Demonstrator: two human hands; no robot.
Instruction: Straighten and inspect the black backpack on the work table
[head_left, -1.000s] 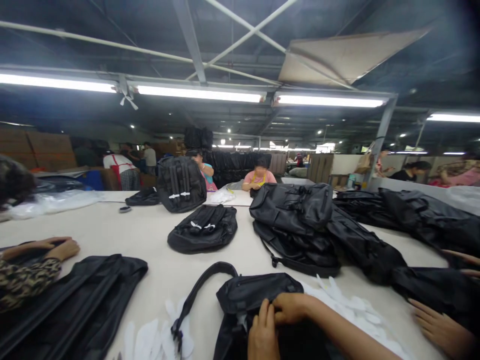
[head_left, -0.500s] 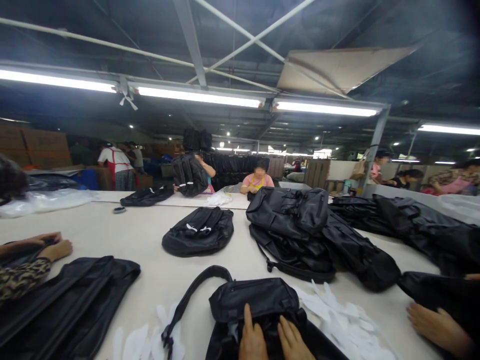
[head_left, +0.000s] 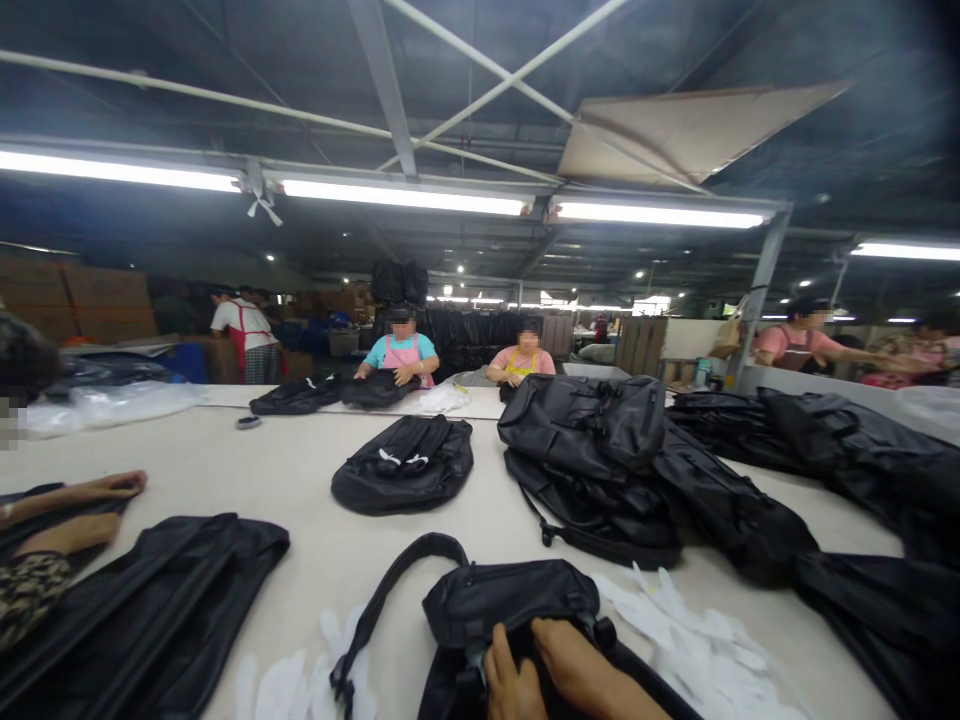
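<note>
Working on a black backpack at the near edge of a long white table, the person had both hands down on it. The left hand sat low on the bag with its fingers pointing up, and the right hand lay across from the right, nearly touching the left. Both were pressed into the black fabric, but honestly I can't tell if they were clenching it or just resting there. The top of the bag rose above the hands, and a padded carry strap arced off its left side down to a small buckle on the table.

White cutouts lay scattered on both sides of that backpack. Straight ahead of it sat a flat black backpack, and to its upper right was a big heap of black backpacks. Well off to its left, a co-worker's forearms in a camo-print sleeve reached past a flattened black bag. Far beyond it, across the table, a person in a teal shirt and pink apron had both hands on another black bag, right beside a person in a pink shirt and yellow apron.
</note>
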